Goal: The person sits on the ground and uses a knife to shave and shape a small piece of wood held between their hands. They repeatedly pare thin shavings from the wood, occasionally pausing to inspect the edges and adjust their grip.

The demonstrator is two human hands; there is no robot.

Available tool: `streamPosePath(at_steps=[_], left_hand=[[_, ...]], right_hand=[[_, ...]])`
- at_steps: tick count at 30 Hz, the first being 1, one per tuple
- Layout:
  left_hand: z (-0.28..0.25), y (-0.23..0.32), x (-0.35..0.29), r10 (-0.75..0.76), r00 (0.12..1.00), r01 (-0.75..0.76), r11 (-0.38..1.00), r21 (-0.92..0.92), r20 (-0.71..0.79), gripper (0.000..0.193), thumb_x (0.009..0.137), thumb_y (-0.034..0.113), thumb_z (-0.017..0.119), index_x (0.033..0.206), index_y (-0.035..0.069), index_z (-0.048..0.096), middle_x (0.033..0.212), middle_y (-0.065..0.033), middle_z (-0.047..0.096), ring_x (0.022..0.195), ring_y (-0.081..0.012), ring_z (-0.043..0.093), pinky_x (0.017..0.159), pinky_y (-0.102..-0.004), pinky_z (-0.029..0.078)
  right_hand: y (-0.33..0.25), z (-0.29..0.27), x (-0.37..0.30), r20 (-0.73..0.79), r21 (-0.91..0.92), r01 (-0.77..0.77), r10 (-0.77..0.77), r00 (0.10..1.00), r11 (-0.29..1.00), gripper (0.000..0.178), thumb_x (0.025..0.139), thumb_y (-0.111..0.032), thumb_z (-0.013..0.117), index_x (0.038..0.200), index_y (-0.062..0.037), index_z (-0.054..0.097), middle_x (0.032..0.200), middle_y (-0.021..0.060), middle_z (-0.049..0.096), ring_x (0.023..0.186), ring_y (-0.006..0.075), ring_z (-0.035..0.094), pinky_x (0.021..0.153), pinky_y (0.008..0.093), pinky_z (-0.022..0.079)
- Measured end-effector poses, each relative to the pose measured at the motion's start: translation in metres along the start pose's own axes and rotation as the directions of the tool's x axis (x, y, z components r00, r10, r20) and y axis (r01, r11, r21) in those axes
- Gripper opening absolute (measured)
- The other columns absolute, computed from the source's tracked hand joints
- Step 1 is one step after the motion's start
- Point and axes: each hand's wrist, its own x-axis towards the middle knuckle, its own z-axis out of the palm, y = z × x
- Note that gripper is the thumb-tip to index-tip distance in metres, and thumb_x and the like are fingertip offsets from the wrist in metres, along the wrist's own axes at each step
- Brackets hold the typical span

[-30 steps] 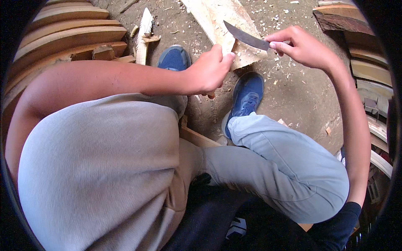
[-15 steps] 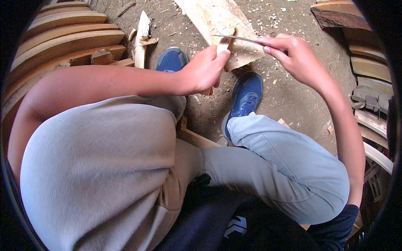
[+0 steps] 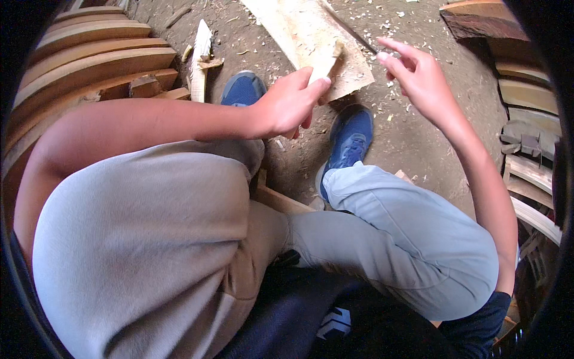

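My left hand (image 3: 291, 103) is wrapped round a short pale piece of wood (image 3: 326, 64), whose far end points up and to the right. That end lies over a broad pale board (image 3: 284, 24) in front of my feet; whether it rests on the board I cannot tell. My right hand (image 3: 423, 78), to the right of the board, pinches the near end of a thin dark metal blade (image 3: 350, 29). The blade slants away up and to the left along the board's right edge, apart from the wood piece. Its exact kind is unclear.
Curved wooden pieces (image 3: 113, 60) are stacked at the left, and more wooden pieces (image 3: 529, 96) line the right. A pointed wood strip (image 3: 200, 66) lies beyond my left shoe (image 3: 242, 90). My right shoe (image 3: 350, 140) is just below the board. Shavings litter the dirt floor.
The blade has come off the wood piece and swung from nearly level to a steep slant. My right hand's fingers have shifted; my left hand keeps its hold and has hardly moved.
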Motion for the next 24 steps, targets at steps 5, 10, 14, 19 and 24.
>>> streamPosePath(at_steps=[5,10,14,19,24], left_hand=[[0.007,-0.004,0.0,0.113,0.981,-0.103,0.992,-0.071,0.161,0.038,0.102,0.039,0.043,0.102,0.002,0.051,0.063,-0.008,0.055,0.047,-0.0168,0.054,0.043,-0.0321,0.044],[0.008,-0.006,0.006,0.143,0.96,-0.094,0.974,-0.204,0.241,0.03,0.103,0.034,0.046,0.104,0.005,0.051,0.064,-0.0044,0.049,0.053,-0.0142,0.051,0.048,-0.0293,0.042],[0.009,-0.003,0.004,0.208,0.938,-0.15,0.965,-0.217,0.277,0.032,0.102,0.036,0.045,0.095,0.005,0.051,0.062,-0.0066,0.053,0.047,-0.0157,0.053,0.041,-0.0302,0.042],[0.006,0.001,0.009,0.23,0.929,-0.148,0.949,-0.279,0.291,0.037,0.101,0.04,0.046,0.091,0.006,0.052,0.065,-0.005,0.052,0.05,-0.0141,0.053,0.045,-0.0284,0.042],[-0.004,0.018,0.006,0.117,0.94,-0.068,0.985,-0.158,0.322,0.05,0.101,0.051,0.042,0.085,0.006,0.053,0.065,-0.005,0.053,0.048,-0.0138,0.054,0.043,-0.0287,0.043]], right_hand=[[-0.016,-0.007,-0.003,0.235,0.485,-0.357,0.274,0.932,0.798,0.059,0.088,-0.028,0.074,0.138,-0.0056,0.052,0.075,-0.0042,0.052,0.047,-0.0023,0.03,0.04,0.0163,0.022],[-0.015,-0.008,-0.007,0.287,0.5,-0.307,0.18,0.941,0.81,0.072,0.077,-0.024,0.083,0.134,0.0031,0.048,0.07,-0.0051,0.055,0.048,-0.0001,0.037,0.039,0.0177,0.028],[-0.01,0.005,-0.009,0.203,0.448,-0.254,0.179,0.963,0.857,0.062,0.079,-0.024,0.082,0.129,-0.001,0.055,0.068,-0.0062,0.054,0.046,0.0003,0.036,0.04,0.0179,0.028],[-0.014,0.003,-0.011,0.15,0.461,-0.247,0.2,0.968,0.852,0.052,0.085,-0.023,0.079,0.129,-0.0048,0.058,0.068,-0.0076,0.054,0.047,-0.0013,0.034,0.04,0.0174,0.029],[-0.009,0.003,-0.008,0.132,0.595,-0.229,0.188,0.973,0.771,0.051,0.083,-0.024,0.08,0.124,-0.0024,0.059,0.077,-0.0017,0.061,0.047,-0.0002,0.04,0.04,0.0178,0.032]])
